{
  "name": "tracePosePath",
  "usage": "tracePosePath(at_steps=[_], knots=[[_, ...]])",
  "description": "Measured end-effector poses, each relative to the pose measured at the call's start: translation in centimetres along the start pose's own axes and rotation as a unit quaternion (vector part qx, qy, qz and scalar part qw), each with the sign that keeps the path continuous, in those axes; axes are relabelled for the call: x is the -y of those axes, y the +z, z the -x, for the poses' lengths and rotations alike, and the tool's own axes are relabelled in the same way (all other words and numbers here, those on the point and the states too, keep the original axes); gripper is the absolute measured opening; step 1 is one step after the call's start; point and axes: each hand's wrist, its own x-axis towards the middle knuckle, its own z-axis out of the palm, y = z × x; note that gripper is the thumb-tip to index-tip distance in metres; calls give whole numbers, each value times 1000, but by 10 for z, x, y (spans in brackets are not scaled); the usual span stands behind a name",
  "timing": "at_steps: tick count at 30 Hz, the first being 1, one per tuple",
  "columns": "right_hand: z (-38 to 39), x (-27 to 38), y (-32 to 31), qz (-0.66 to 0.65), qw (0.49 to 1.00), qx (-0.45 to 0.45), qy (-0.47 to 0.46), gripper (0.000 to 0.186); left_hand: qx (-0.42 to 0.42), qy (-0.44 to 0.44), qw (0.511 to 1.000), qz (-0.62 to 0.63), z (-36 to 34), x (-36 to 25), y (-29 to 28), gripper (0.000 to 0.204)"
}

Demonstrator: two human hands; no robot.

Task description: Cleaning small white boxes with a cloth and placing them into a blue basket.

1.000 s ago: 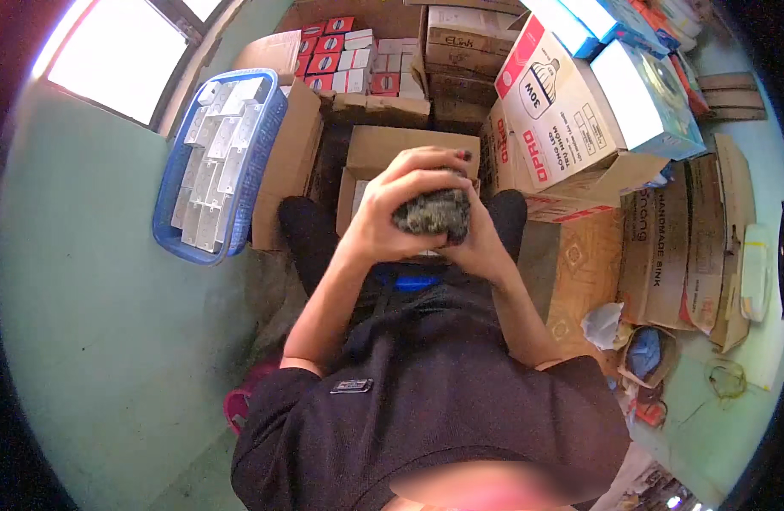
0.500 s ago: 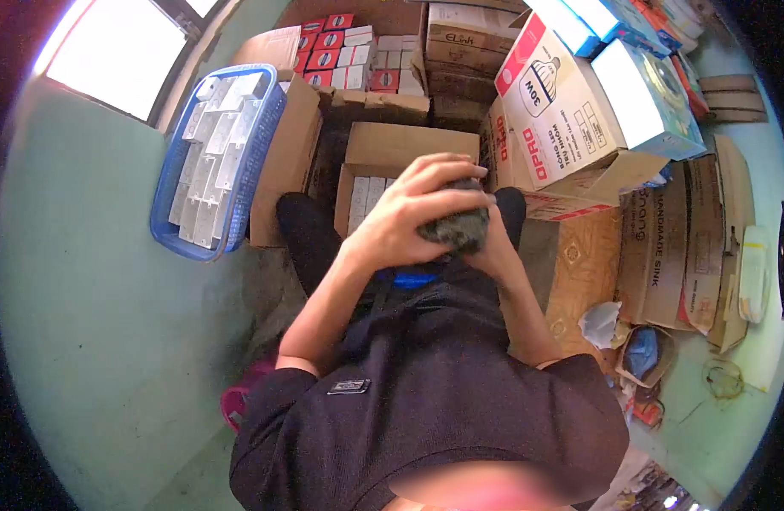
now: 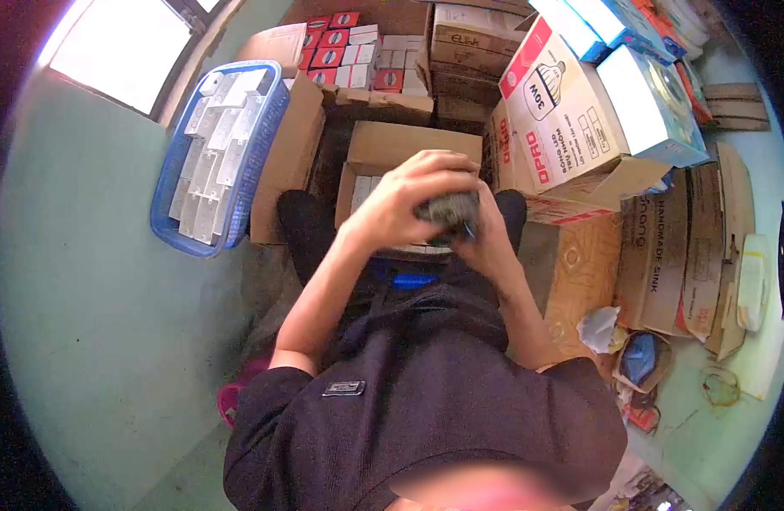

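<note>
In front of my chest, both hands are raised over the carton (image 3: pixel 413 140) between my knees. My left hand (image 3: pixel 409 200) curls over the top of a dark grey-green bundle (image 3: pixel 450 211) that looks like a crumpled cloth, fingers closed on it. From the other side my right hand (image 3: pixel 492 238) is wrapped against the same bundle, its fingers partly hidden. Whether something is wrapped inside cannot be seen. Pale boxes (image 3: pixel 364 189) show inside the carton, partly covered by my left hand and forearm.
At left, a blue basket (image 3: pixel 264 145) holds several pale rectangular electrical boxes (image 3: pixel 211 162). Behind is a carton of red-and-white small boxes (image 3: pixel 327 58). A tall bulb carton (image 3: pixel 554 111) stands at right, a blue-white box (image 3: pixel 652 106) on it. Flattened cardboard (image 3: pixel 665 255) leans farther right.
My hands have turned the dark bundle slightly and drawn in closer around it. The right hand has shifted a little left, and less of the bundle shows.
</note>
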Motion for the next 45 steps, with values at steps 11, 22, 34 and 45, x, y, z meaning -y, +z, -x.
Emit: tracePosePath(at_steps=[11, 22, 34, 45], knots=[[20, -38, 15, -521, 796, -40, 306, 76, -185, -245, 880, 363, 48, 62, 59, 72], [-1, -37, 27, -199, 967, -50, 148, 66, -54, -230, 967, 91, 34, 15, 27, 113], [-9, -30, 42, -525, 749, -32, 402, 31, -322, -103, 890, 307, 33, 29, 36, 96], [-13, 7, 45, -467, 824, -212, 241, 38, -262, 4, 958, 117, 33, 2, 38, 114]])
